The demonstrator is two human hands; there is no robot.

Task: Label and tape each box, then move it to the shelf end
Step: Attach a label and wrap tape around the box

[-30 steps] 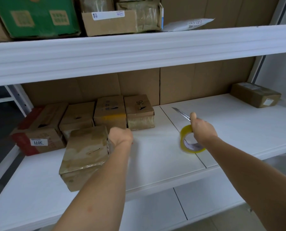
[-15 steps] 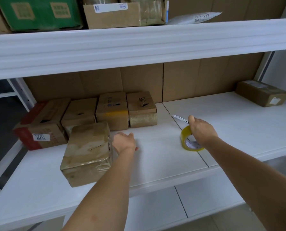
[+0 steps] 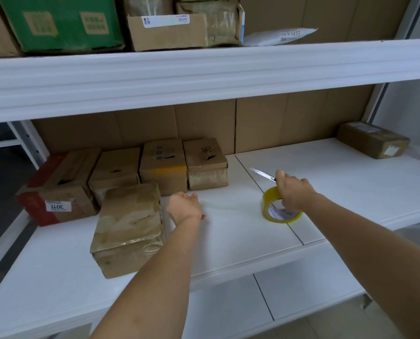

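Observation:
A taped brown box point(image 3: 128, 228) lies near the front of the white shelf point(image 3: 228, 241). Just right of that box, my left hand point(image 3: 185, 207) hovers with relaxed fingers and holds nothing. My right hand point(image 3: 293, 192) grips a yellow tape roll point(image 3: 279, 209) resting on the shelf, together with a utility knife point(image 3: 262, 173) whose blade points back left. Behind the front box stand several cardboard boxes in a row point(image 3: 162, 165), the leftmost point(image 3: 57, 189) bearing a label reading 3011 upside down. One labelled box point(image 3: 372, 143) sits at the far right end.
The upper shelf's edge point(image 3: 204, 72) hangs above, carrying a green carton point(image 3: 59, 20), an open brown carton point(image 3: 179, 28) and a white mailer point(image 3: 279, 36). Cardboard sheets line the back. A lower shelf point(image 3: 228, 311) shows beneath.
My left hand has let go of the front box's right side and drawn back to the right. The right hand with tape and knife has stayed nearly in place.

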